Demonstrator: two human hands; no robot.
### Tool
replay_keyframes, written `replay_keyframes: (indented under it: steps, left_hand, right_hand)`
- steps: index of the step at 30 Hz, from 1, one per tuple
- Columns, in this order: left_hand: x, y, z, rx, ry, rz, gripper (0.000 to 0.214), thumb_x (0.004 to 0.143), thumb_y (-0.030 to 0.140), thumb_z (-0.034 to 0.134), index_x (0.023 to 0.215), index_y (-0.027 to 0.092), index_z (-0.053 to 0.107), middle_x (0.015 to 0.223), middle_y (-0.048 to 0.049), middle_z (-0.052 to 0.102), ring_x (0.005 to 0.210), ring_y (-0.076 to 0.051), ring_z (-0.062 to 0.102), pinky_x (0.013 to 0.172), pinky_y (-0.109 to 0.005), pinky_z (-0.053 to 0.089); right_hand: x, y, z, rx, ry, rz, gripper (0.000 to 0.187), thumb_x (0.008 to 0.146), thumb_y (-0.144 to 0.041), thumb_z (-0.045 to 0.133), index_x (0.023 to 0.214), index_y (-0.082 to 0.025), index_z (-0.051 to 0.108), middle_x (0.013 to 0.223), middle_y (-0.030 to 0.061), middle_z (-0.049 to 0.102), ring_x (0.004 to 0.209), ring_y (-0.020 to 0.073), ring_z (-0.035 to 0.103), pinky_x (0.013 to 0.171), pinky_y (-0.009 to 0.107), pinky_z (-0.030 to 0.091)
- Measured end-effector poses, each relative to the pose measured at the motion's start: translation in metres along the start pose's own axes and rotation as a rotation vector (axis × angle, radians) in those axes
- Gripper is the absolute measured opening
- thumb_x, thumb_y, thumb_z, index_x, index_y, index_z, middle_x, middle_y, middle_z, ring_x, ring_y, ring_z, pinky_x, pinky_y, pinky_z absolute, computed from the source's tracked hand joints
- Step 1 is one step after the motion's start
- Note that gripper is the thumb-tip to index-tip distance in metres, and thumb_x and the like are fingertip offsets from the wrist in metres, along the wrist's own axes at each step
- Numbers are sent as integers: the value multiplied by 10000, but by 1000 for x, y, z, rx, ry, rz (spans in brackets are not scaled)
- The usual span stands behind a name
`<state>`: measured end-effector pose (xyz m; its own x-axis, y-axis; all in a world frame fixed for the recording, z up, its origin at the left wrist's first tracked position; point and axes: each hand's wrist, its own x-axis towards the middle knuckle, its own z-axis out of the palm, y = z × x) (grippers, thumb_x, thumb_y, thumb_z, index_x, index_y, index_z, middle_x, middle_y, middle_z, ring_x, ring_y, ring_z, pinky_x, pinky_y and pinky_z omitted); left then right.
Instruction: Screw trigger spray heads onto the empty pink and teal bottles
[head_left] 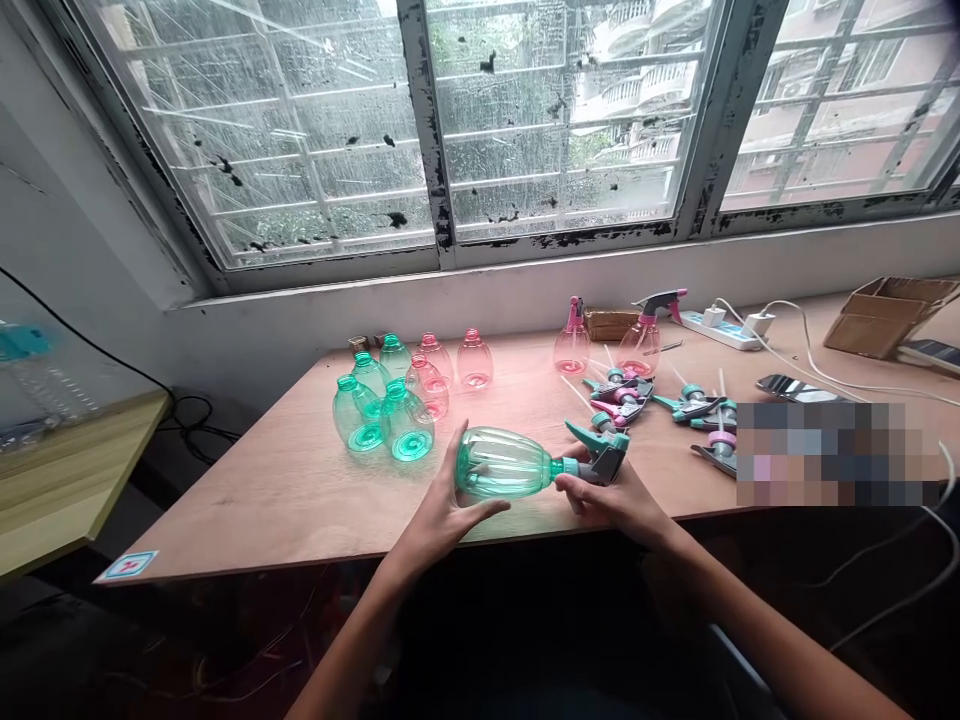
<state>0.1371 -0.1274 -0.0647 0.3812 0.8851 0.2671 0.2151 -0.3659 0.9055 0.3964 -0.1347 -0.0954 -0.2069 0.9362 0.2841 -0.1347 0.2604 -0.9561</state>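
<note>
A clear green spray bottle lies sideways in the air above the table's front edge. My left hand is closed around its base, thumb stretched along the near side. At the bottle's neck my right hand grips the grey and teal spray head, its fingers pinched at the collar. The head sits in line with the neck; whether it is fully screwed on I cannot tell. Behind my right hand lies a pile of loose pink, teal and grey spray heads with thin tubes.
Several open green bottles stand at left, beside three open pink bottles. Two pink bottles with heads stand near the wall. Further right are a power strip with cables, a phone and a cardboard box.
</note>
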Motion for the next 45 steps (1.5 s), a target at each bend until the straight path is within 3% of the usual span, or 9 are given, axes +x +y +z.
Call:
replay_keyframes:
  steps: [4,6,9,12,16,21,28,33,45]
  left_hand:
    - [0,2,-4,-61,12,-60,1045,773,520,773,1587,261,171,1615,-134,314,1493,-362,281,1228,-495,235]
    - [1,2,-5,-93,-3,-56,853,845,604,651,1525,194,340,1554,-157,417,1449,-377,359,1200,-497,293]
    - [2,4,-4,-69,-37,-14,685,893,566,615,1432,170,467,1398,-150,583,1307,-356,526,1133,-487,390]
    - [1,6,-2,-76,-39,-25,762,883,480,676,1509,188,355,1440,-147,551,1312,-334,529,1129,-470,402]
    - [-2,7,0,-87,-17,-75,946,838,432,744,1584,253,189,1580,-134,390,1433,-339,399,1203,-490,294]
    - [-2,7,0,-86,-20,-95,1027,814,415,770,1598,291,117,1569,-133,395,1422,-339,407,1205,-510,283]
    - [-2,10,0,-67,-33,-102,1030,819,412,765,1598,293,102,1564,-124,400,1434,-325,402,1201,-470,313]
    - [-2,10,0,-29,-33,-94,1074,778,373,804,1595,310,110,1587,-118,382,1462,-331,365,1213,-505,285]
    - [-2,8,-2,7,-36,-132,1059,732,398,839,1568,248,206,1434,-144,532,1354,-340,489,1168,-523,344]
  right_hand:
    - [1,0,0,24,-8,-17,286,839,-383,777,984,-192,621,599,-40,608,507,126,555,521,281,444]
    - [1,0,1,25,-23,-5,298,831,-386,781,990,-190,621,592,-40,606,507,130,554,517,280,441]
    - [0,-1,2,22,-18,11,318,822,-389,787,1005,-190,619,580,-47,592,502,130,546,510,278,433]
    - [0,-2,2,30,-3,-2,300,828,-384,782,986,-190,617,584,-45,594,505,128,544,518,279,432]
    - [0,-2,1,45,0,-3,281,840,-377,776,982,-185,627,617,-36,605,509,125,547,521,278,436]
    - [1,1,0,55,10,10,289,834,-383,786,964,-182,624,642,-31,606,509,120,550,516,270,443]
    - [1,1,1,60,-2,29,326,818,-425,789,967,-193,614,683,-21,616,497,120,540,485,265,440]
    - [1,-2,1,52,-3,37,331,814,-439,788,973,-202,620,651,-29,597,496,126,541,485,264,431]
    - [0,-2,0,43,-6,42,302,829,-437,777,965,-207,637,686,-20,607,508,125,528,505,279,430]
